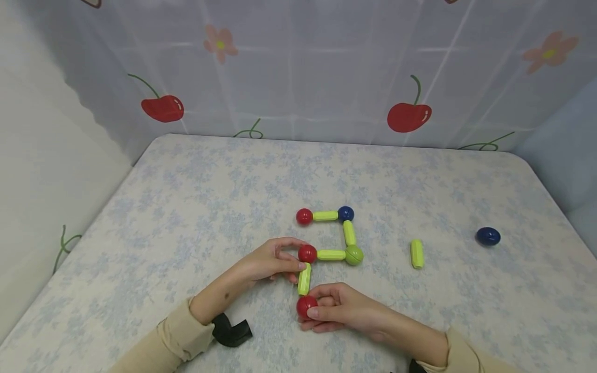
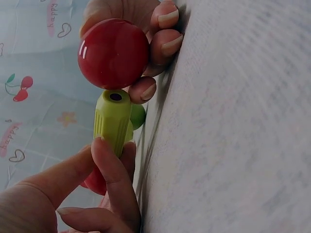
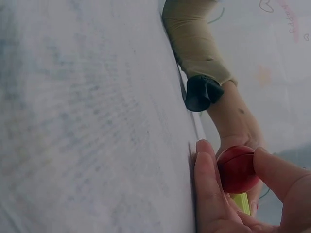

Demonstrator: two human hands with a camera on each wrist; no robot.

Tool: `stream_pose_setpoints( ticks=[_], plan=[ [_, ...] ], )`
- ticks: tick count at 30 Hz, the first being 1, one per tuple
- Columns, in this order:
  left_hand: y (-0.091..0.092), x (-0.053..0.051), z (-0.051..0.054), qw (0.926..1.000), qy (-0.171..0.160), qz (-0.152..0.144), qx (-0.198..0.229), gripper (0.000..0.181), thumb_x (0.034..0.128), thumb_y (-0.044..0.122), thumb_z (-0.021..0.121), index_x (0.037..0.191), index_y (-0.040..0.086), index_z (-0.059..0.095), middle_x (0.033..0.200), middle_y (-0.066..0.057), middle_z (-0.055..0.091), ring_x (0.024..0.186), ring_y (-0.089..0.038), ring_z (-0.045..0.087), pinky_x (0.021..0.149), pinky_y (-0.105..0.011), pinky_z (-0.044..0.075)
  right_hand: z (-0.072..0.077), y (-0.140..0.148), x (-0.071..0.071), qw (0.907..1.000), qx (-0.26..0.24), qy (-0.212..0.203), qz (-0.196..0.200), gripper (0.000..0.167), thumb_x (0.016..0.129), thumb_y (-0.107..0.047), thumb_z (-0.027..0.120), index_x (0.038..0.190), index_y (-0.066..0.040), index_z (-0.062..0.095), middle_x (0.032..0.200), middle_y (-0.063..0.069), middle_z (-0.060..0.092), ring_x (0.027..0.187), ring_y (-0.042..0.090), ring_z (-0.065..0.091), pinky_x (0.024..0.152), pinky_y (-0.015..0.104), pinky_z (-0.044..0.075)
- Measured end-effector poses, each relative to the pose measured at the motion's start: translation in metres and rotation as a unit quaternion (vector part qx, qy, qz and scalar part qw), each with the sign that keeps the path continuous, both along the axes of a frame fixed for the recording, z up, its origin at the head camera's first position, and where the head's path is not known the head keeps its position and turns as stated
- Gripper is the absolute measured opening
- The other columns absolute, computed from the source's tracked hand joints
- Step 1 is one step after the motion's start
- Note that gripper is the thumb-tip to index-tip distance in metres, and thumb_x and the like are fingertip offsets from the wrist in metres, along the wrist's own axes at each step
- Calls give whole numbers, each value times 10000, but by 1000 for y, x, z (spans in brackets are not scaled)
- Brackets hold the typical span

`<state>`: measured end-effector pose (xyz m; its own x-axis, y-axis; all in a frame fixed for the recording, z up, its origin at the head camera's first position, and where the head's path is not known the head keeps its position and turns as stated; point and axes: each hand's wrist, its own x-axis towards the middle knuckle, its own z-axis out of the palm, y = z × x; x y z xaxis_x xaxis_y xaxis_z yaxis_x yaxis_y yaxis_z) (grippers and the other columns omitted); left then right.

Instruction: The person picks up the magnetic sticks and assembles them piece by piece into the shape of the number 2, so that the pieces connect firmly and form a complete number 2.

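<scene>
My right hand (image 1: pixel 333 308) pinches a red ball (image 1: pixel 306 306) between thumb and fingers, low over the tabletop. Just beyond that ball is a yellow-green magnetic rod (image 1: pixel 304 280); in the left wrist view its near end, with a dark spot, sits right at the ball, and whether they touch I cannot tell. My left hand (image 1: pixel 272 261) pinches this rod near a second red ball (image 1: pixel 307 254). From there a bent chain runs on: a rod (image 1: pixel 331 255), a green ball (image 1: pixel 354 255), a rod (image 1: pixel 349 233), a blue ball (image 1: pixel 345 213), a rod (image 1: pixel 325 215) and a red ball (image 1: pixel 304 216).
A loose yellow-green rod (image 1: pixel 417 254) lies right of the chain. Farther right is a dark blue oval piece (image 1: pixel 487 236). A black strap piece (image 1: pixel 231 331) shows beside the left sleeve (image 1: pixel 179 331). The floral tabletop (image 1: pixel 210 181) ends at a printed curtain (image 1: pixel 298 67).
</scene>
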<state>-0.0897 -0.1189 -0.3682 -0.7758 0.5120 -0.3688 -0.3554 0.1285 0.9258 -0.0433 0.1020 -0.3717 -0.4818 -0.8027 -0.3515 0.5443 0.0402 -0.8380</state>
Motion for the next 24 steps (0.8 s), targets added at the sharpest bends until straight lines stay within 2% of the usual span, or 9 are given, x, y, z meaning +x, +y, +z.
stream_pose_setpoints(
  ticks=[16, 21, 24],
  plan=[
    [1, 0, 0, 9996, 129, 52, -237, 442, 871, 132, 665, 1266, 8, 509, 658, -54, 650, 561, -113, 600, 421, -201, 262, 1, -6, 5, 9983, 363, 87, -443, 276, 933, -79, 584, 1139, 86, 504, 1013, 199, 650, 954, 296, 635, 793, 372, 499],
    [-1, 0, 0, 9989, 248, -147, -359, 491, 879, 163, 665, 1320, 49, 482, 659, -79, 651, 587, -125, 608, 432, -203, 293, 1, -6, 5, 9985, 349, 39, -412, 276, 940, -87, 575, 1141, 88, 505, 1012, 204, 651, 959, 295, 633, 796, 374, 497],
    [-5, 3, 1, 9965, 568, -472, -388, 535, 889, 149, 656, 1373, 81, 438, 681, -102, 657, 633, -163, 627, 477, -213, 333, 1, -5, 5, 9988, 273, 10, -395, 299, 946, -96, 568, 1161, 91, 480, 1020, 210, 646, 964, 295, 631, 798, 374, 496]
  ],
)
